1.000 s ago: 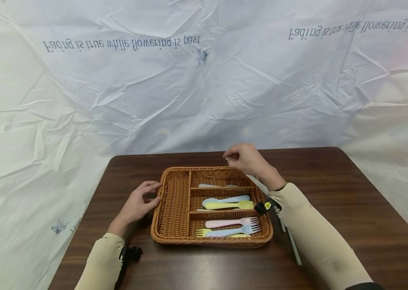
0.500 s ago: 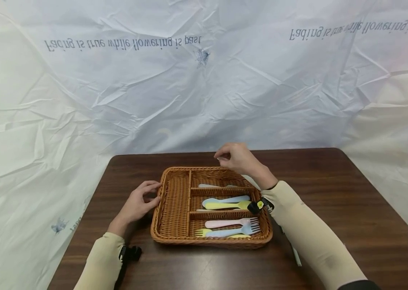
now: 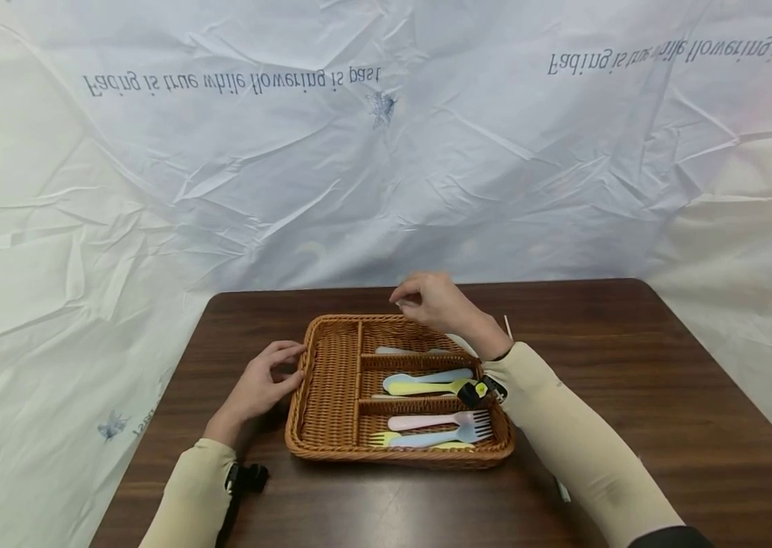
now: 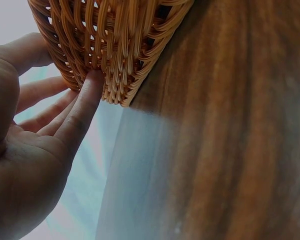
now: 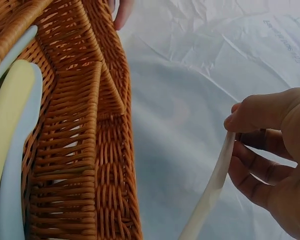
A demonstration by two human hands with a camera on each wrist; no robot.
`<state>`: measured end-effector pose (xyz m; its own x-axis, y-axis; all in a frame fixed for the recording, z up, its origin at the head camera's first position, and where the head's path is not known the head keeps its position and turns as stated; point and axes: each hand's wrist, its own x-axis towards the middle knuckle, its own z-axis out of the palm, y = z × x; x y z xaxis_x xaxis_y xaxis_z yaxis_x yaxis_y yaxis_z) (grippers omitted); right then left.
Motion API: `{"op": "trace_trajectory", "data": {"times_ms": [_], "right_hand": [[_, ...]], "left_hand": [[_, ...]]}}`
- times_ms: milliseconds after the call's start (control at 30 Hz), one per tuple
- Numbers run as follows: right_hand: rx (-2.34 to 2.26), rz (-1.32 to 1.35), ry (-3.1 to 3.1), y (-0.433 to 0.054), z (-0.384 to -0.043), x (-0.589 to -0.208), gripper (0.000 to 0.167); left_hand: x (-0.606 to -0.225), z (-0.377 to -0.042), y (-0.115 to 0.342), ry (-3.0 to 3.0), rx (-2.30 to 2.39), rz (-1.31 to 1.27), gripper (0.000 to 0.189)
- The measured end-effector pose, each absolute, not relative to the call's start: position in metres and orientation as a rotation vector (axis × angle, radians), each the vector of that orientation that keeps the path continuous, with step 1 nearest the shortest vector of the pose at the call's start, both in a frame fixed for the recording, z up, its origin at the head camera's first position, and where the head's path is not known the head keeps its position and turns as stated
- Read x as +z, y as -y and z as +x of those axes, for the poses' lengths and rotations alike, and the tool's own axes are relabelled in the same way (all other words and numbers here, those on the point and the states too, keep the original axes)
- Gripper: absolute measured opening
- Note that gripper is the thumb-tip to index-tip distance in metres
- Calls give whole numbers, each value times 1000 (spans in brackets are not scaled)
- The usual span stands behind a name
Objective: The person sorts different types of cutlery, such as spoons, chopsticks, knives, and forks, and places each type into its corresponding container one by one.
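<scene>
At left, my left grip [image 3: 257, 387] is spread against the wicker basket [image 3: 333, 380], apparently steadying it on the table [image 3: 667, 365]. Spoons [image 3: 400, 380] lie in its middle compartment, forks [image 3: 423, 422] in the near one. Far side, my right grip [image 3: 437, 304] pinches a pale utensil [image 5: 207, 197] by its end, probably for control; the right sleeve [image 3: 585, 434] mostly hides a pale stick [image 3: 563, 491].

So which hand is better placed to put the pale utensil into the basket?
Probably the right hand: it pinches the pale utensil near the far rim of the basket. The left hand only touches the basket's left end.
</scene>
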<state>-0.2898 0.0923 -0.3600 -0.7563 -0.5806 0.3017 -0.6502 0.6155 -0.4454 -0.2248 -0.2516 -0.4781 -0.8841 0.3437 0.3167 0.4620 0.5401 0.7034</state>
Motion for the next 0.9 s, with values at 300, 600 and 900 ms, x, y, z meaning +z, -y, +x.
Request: {"op": "trace_trajectory", "data": {"times_ms": [300,600,900], "right_hand": [[747,1049,2733,-94,-289,-362,21],[781,1030,2739,-98,-289,-364,20],[831,1006,2737,-101,-290,-366,22]], "left_hand": [[-477,-224,251,2634,-1284,-689,43],[-477,-224,250,2613,-1323,-699,45],[-479,-226,252,2623,-1277,-696,43]]}}
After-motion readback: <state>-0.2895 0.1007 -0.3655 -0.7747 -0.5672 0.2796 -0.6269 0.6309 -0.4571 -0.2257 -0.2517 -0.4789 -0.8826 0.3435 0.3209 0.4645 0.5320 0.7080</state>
